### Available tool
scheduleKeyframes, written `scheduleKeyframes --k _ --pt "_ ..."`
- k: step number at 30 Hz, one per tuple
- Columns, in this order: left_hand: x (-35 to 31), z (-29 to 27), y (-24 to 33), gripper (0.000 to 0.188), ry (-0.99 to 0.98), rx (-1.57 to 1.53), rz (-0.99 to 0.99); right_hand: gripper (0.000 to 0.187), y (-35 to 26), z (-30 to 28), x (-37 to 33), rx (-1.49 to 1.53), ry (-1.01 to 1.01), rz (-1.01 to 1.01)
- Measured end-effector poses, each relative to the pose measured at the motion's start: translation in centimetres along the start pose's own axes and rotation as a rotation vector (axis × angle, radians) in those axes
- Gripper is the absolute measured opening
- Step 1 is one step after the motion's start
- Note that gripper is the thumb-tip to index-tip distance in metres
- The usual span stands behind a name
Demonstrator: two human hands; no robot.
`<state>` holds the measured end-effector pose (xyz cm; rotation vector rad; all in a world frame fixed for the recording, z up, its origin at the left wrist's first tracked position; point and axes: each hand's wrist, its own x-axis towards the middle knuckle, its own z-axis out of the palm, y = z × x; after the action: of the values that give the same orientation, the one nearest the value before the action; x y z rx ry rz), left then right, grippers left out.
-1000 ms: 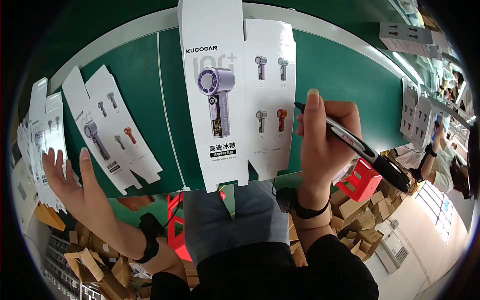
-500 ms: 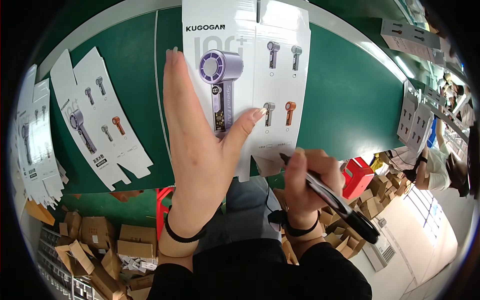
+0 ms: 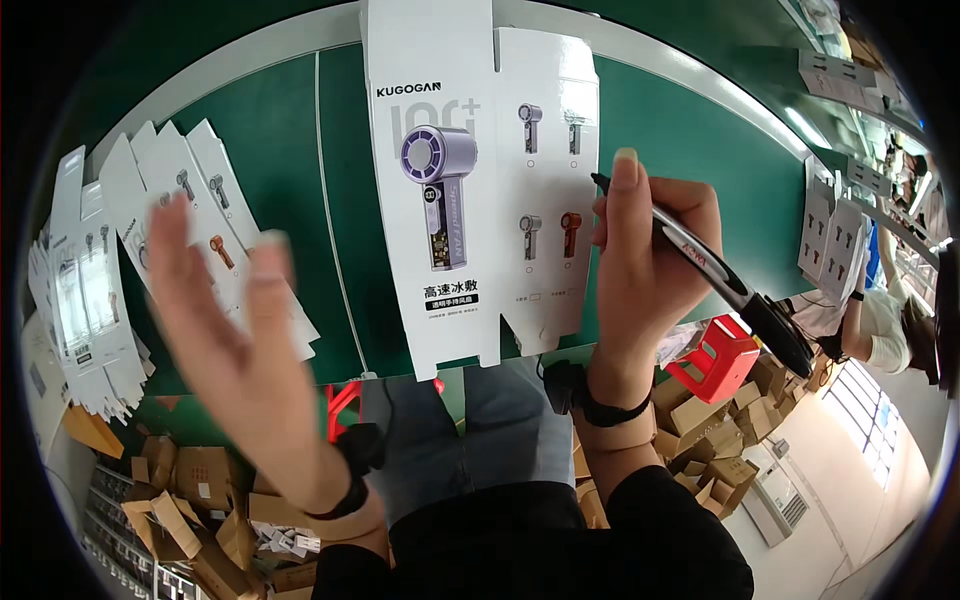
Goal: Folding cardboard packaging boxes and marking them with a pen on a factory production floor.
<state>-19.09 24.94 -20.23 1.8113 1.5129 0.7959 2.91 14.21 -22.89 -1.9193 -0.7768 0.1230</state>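
A flat, unfolded white carton [image 3: 490, 290] printed with a purple handheld fan and smaller fans lies on the green table [image 3: 690, 200] in front of me. At its right edge, my right hand [image 3: 650, 250] grips a black-and-silver marker pen [image 3: 720, 270]. The pen's dark tip is beside the carton's upper right part. My left hand [image 3: 230, 310], blurred, is over similar flat cartons [image 3: 215, 165] to the left. Its fingers are spread and cover part of their print; whether it touches them I cannot tell.
A pile of flat white cartons [image 3: 90, 300] sits at the far left. Below the table are opened brown boxes [image 3: 205, 475] and a red stool [image 3: 718, 360]. More printed cartons [image 3: 828, 235] stand at the right, near another person [image 3: 885, 325].
My left hand has left the middle carton and moved left over the side cartons, where more white flaps now show. My right hand has moved up and right with the marker pen.
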Motion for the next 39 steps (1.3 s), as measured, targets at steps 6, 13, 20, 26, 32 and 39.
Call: scheduleKeyframes --k 6,13,20,26,32,39 --pt "-3.1 7.5 2.1 0.096 -0.319 0.019 0.091 0.024 -0.2 -0.6 -1.2 0.025 0.017 0.059" --pt "-3.5 7.7 1.4 0.095 -0.276 -0.149 0.169 0.024 -1.4 -3.8 -6.1 -0.046 -0.210 -0.131" --pt "-2.5 0.4 1.3 0.087 -0.030 -0.501 -0.135 0.023 -0.2 -2.9 -4.4 0.110 0.000 -0.003" --pt "0.0 -3.1 -2.1 0.090 0.117 0.028 -0.071 0.027 -0.2 -0.1 0.2 0.096 0.026 -0.004" --pt "-3.7 6.5 2.4 0.096 -0.287 -0.012 0.096 0.025 -0.8 -0.4 -0.8 0.065 -0.055 0.020" --pt "-4.0 7.5 2.0 0.099 -0.269 -0.116 0.075 0.026 -1.2 -3.3 -5.5 -0.111 -0.253 -0.155"
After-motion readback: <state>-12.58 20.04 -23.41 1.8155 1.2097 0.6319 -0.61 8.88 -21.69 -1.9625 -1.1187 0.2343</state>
